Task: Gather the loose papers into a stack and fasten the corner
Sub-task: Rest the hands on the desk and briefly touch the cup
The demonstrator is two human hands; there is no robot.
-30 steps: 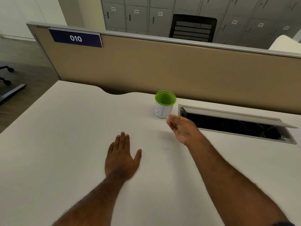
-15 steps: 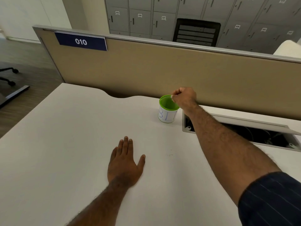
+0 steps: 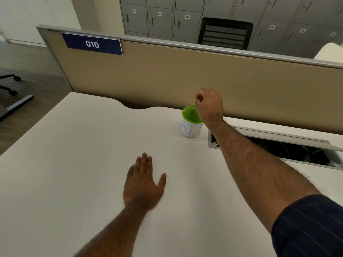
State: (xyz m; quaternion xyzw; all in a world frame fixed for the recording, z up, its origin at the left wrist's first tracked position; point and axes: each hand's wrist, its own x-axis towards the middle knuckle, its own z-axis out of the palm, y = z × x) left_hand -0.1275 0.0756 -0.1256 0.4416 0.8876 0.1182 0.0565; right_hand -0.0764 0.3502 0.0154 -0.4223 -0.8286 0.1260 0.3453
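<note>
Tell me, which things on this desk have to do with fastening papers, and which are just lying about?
Likely part of the job:
- green-rimmed cup, perhaps holding clips; contents hidden
- right hand, fingers curled above the cup; whether they pinch anything cannot be told
- left hand, flat on the desk
No papers can be made out.

Just there:
- open cable tray
- 010 sign
- lockers

Green-rimmed cup [image 3: 187, 129] stands upright on the counter [image 3: 74, 164], white label with blue handwriting facing us, just left of the open cable hatch [image 3: 278, 135]; contents hidden.
</note>
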